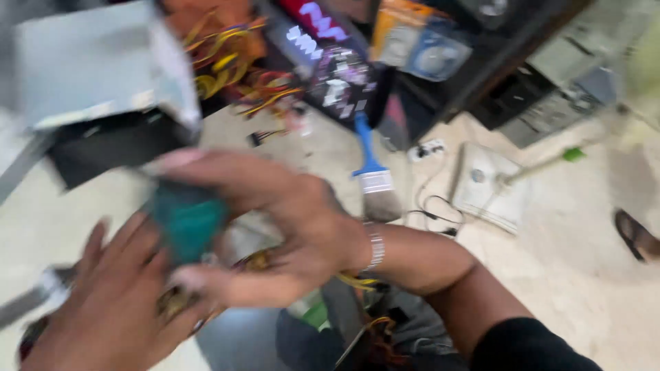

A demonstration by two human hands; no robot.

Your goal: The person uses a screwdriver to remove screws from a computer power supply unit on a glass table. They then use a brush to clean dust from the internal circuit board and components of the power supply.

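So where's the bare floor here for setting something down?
Bare floor lies right of the white flat box, up to the sandal. A smaller patch sits left of the blue-handled brush. It is crowded around both hands and the wire bundle.

hands: 2 (110,302) (275,227) | green board: 1 (187,218) | blue-handled brush: 1 (375,175) | sandal: 1 (636,235)
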